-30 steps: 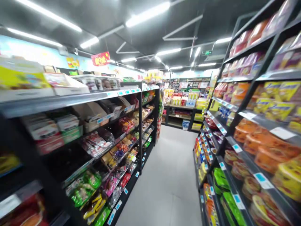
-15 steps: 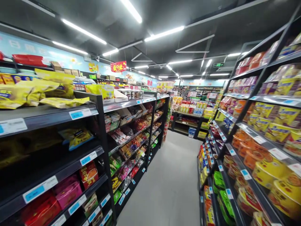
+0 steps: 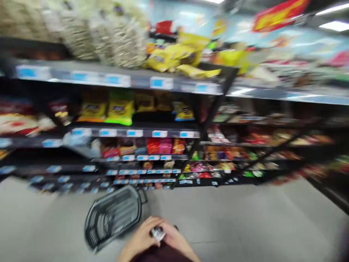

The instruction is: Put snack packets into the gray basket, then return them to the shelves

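Low in front of my body, my left hand (image 3: 143,234) and my right hand (image 3: 174,236) are together with bent fingers. Between them shows a small black-and-white object (image 3: 158,233), whose kind is too blurred to make out. Both hands close around it, and most of the fingers are hidden or smeared. A grey-green plastic shopping basket (image 3: 117,211) stands on the floor, to the left of my hands and apart from them.
A long shelf unit (image 3: 174,133) with price tags runs across the view, holding yellow snack bags (image 3: 120,109) and several rows of packets. Large clear bags (image 3: 120,40) stand on its top left. Grey floor (image 3: 231,214) lies before it. A red banner (image 3: 280,14) hangs upper right.
My view has swung left and down, from along the aisle to face the left-hand shelves. My hands and the shopping basket have come into view.
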Demonstrator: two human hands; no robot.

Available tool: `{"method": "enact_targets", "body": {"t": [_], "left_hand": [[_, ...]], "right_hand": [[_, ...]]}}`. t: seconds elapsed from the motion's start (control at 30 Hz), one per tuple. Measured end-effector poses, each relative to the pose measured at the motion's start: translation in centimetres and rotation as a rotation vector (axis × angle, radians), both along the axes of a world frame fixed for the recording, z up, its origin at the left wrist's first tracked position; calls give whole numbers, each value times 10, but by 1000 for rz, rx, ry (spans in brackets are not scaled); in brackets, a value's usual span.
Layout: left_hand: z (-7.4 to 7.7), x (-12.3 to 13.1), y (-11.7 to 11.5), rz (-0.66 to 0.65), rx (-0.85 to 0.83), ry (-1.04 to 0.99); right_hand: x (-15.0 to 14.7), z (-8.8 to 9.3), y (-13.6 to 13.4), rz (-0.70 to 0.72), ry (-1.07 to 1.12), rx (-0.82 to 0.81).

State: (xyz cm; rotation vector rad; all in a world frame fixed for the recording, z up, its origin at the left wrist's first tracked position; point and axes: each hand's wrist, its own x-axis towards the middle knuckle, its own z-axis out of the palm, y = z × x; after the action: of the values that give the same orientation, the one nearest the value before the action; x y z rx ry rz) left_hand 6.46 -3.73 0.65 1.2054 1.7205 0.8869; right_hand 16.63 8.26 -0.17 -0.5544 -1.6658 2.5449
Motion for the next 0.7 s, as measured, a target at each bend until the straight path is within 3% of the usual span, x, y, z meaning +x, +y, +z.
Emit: {"method": "enact_targets", "body": {"t": [0.07,0.13,0.27,0.37,0.5,0.7], "left_hand": [[-6,16,-21,151,43,-44],[-12,24,-26,249,121,-62],[-17,34,-33,402,199,-82],[-10,42,-41,451,244,-111],[0,44,-46,527,217,-202],[-8,40,-43,997,213,-472]], "right_hand": [[11,-15,-7,87,-68,-147],[19,-19,1,156,-132,-290],[29,-2,20,275,-206,-521],[34,11,25,354,-202,-442],[30,12,27,482,-208,-267],[-12,11,17,497,-308,158]]}}
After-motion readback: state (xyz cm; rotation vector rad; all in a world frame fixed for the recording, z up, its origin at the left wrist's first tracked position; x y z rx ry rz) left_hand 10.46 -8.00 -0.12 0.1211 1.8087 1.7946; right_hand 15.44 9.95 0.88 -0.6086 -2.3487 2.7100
